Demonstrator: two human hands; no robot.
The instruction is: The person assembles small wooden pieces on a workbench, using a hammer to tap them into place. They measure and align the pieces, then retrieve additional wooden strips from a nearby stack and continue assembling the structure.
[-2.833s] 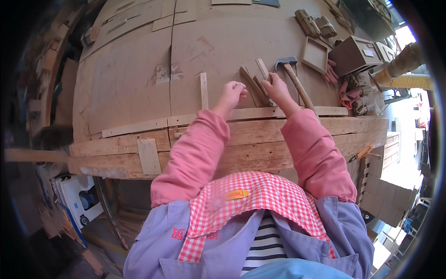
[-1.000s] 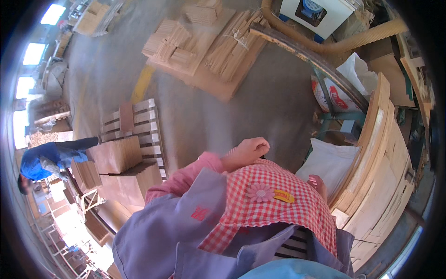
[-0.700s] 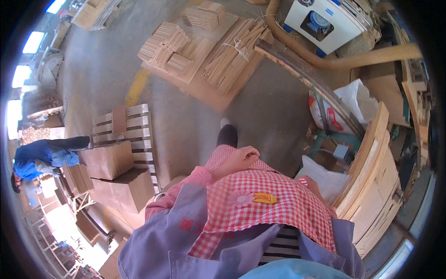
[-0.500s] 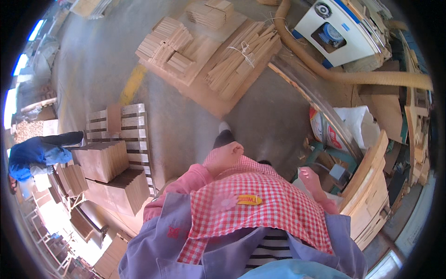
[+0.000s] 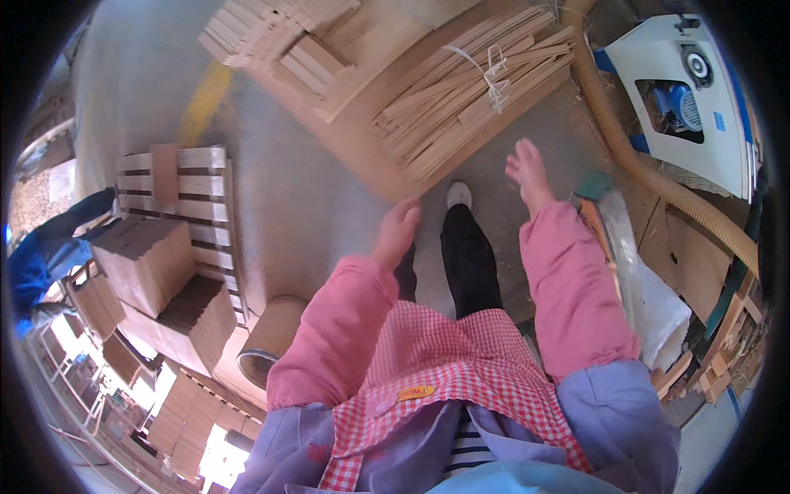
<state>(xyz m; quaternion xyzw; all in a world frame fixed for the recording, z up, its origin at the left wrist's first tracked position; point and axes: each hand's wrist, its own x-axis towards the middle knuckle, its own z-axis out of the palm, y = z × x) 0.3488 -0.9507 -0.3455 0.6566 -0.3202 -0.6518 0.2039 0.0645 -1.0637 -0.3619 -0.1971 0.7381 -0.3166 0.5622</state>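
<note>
A person's two hands reach forward over a workshop floor (image 5: pixel 288 189). The right hand (image 5: pixel 530 173) is open, fingers spread, with nothing in it. The left hand (image 5: pixel 398 229) has its fingers together; its palm is hidden, so I cannot tell whether it holds anything. Beyond both, at the far centre, a bundle of wooden strips (image 5: pixel 428 136) with a white tie (image 5: pixel 494 78) across it lies on a flat brown board (image 5: pixel 362 156), apart from the hands. Left are a slatted pallet (image 5: pixel 210 209) and brown stacks (image 5: pixel 140 255); far right, a ribbed hose (image 5: pixel 629 160) runs beside a white machine (image 5: pixel 716 156).
</note>
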